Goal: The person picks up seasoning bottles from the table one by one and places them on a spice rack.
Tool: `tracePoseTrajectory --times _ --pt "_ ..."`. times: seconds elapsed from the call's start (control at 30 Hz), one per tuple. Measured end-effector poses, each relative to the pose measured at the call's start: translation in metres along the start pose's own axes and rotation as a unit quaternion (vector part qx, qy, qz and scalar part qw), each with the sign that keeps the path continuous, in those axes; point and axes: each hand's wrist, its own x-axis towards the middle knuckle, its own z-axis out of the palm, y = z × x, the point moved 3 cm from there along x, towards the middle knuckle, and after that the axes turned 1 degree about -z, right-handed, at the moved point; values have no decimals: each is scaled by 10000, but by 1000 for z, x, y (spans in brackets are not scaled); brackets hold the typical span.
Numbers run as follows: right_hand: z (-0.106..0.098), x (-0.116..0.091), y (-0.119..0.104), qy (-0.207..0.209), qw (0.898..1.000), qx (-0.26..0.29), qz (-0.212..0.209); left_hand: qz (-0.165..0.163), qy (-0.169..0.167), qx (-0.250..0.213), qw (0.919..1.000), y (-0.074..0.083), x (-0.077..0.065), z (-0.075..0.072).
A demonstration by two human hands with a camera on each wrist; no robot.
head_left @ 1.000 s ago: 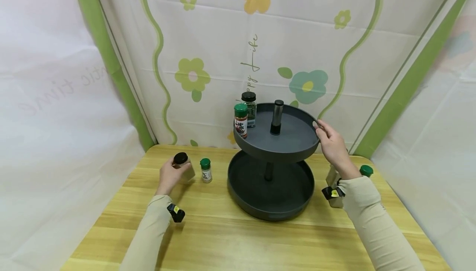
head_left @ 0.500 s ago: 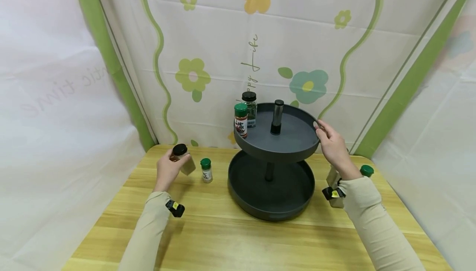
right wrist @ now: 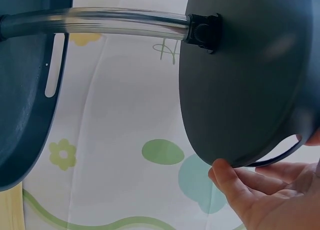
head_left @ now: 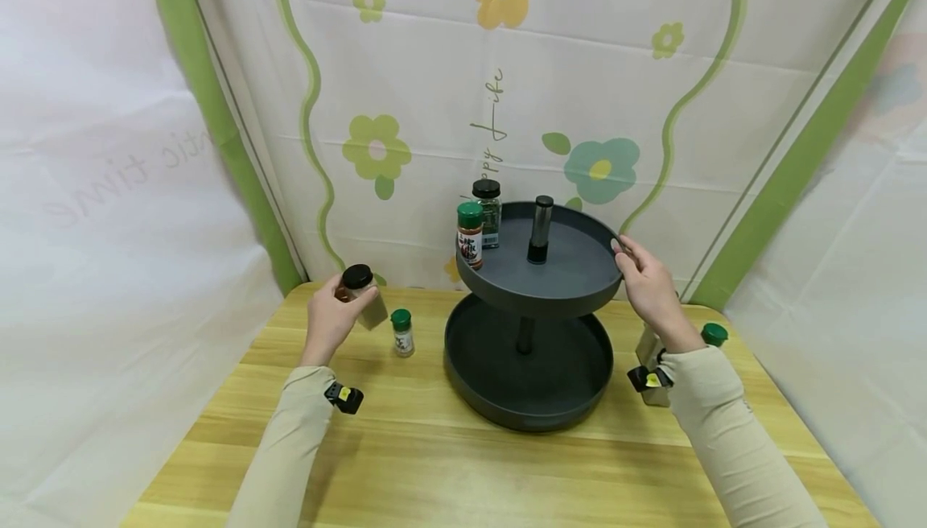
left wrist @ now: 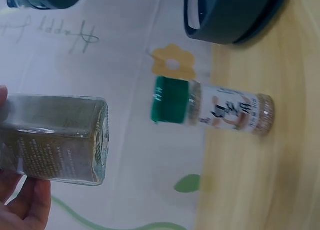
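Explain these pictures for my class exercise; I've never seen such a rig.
A person works bare-handed. The wide picture is a head camera's, the close ones from each wrist's black camera. On the pale wooden table stands a dark grey, round, two-tier rack bearing a green-capped red spice jar and a black-capped clear jar. The left hand holds a square, black-capped glass jar; the right hand holds the rack's upper tray. A small green-capped clear jar stands nearby; more jars are partly hidden.

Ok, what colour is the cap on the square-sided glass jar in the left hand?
Black round cap, clearest in the head view.
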Motion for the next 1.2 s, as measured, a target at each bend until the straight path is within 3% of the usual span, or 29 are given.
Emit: tracePoseTrajectory --times 0.8,1.2 --pt "0 -3 -2 -8 10000 -49 -76 1092 -277 -136 9935 83 -4 5" --pt "0 -5 -3 12 9999 -85 -112 1168 -578 -352 9909 119 -10 7"
